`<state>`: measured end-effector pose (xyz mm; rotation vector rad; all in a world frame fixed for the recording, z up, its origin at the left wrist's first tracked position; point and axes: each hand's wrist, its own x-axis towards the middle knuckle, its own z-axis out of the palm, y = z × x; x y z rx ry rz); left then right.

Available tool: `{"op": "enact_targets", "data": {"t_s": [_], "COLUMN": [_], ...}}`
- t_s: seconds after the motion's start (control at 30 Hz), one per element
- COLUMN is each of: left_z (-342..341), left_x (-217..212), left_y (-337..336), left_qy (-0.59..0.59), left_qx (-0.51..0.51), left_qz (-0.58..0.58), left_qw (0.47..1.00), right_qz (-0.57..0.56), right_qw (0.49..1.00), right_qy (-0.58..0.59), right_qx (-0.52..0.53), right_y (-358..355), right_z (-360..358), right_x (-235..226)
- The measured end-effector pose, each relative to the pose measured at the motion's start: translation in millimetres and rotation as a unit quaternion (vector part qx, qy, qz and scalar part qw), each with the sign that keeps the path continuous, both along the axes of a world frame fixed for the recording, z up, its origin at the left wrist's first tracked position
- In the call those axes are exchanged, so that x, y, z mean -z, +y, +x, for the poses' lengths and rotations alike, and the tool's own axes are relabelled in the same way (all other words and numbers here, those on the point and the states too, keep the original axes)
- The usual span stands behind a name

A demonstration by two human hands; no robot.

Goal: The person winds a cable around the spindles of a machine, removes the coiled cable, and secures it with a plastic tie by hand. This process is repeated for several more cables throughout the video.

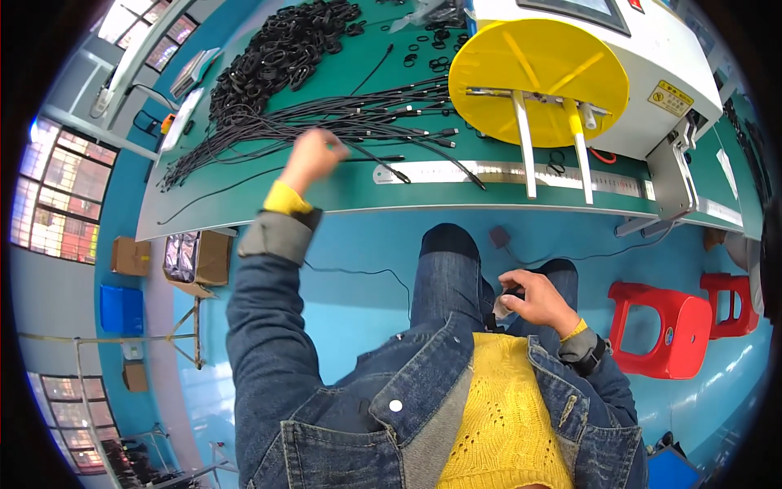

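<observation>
My left hand (314,159), smeared by motion, is over the front of the green table beside a spread of black cables (269,130). Its fingers are too blurred to show whether it holds anything. One single cable (216,189) lies bent along the table's front left, apart from the rest. Above my lap, my right hand (539,301) is curled with thumb and fingers closed around something small, partly dark and partly pale, which I cannot make out. A steel ruler (448,172) runs along the table's front edge, with a few cable ends lying across it.
A heap of coiled black cables (285,49) covers the back left of the table. To the right stands a white machine (652,81) with a round yellow disc (489,81) and two projecting rods. Red stools (680,338) and a cardboard box (213,257) are on the floor.
</observation>
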<state>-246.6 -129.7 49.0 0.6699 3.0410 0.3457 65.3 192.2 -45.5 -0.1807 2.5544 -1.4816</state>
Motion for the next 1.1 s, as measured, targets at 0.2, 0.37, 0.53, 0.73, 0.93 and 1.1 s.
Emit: {"op": "enact_targets", "data": {"t_s": [0.2,0.37,0.53,0.73,0.93,1.1], "left_z": [60,90,142,205,221,202], "left_x": [40,16,-27,-61,-90,-106], "left_y": [25,29,65,128,169,198], "left_qy": [0.104,0.103,0.095,-0.002,-0.087,0.104], "left_qx": [0.014,0.041,0.235,0.321,0.289,0.265], "left_qz": [0.003,0.148,0.281,0.303,0.371,0.378], "left_qw": [0.994,0.983,0.926,0.897,0.878,0.881], "right_qz": [0.008,-0.005,0.035,0.185,0.245,0.3], "right_qw": [1.0,1.0,0.932,0.824,0.784,0.727], "right_qy": [0.004,0.028,0.336,0.523,0.542,0.566], "right_qx": [-0.028,-0.009,0.133,0.12,0.177,0.247], "right_y": [-4,-6,-11,-2,23,46], "right_z": [-8,-4,-10,-6,5,-21], "right_x": [-8,-22,-81,-115,-138,-153]}}
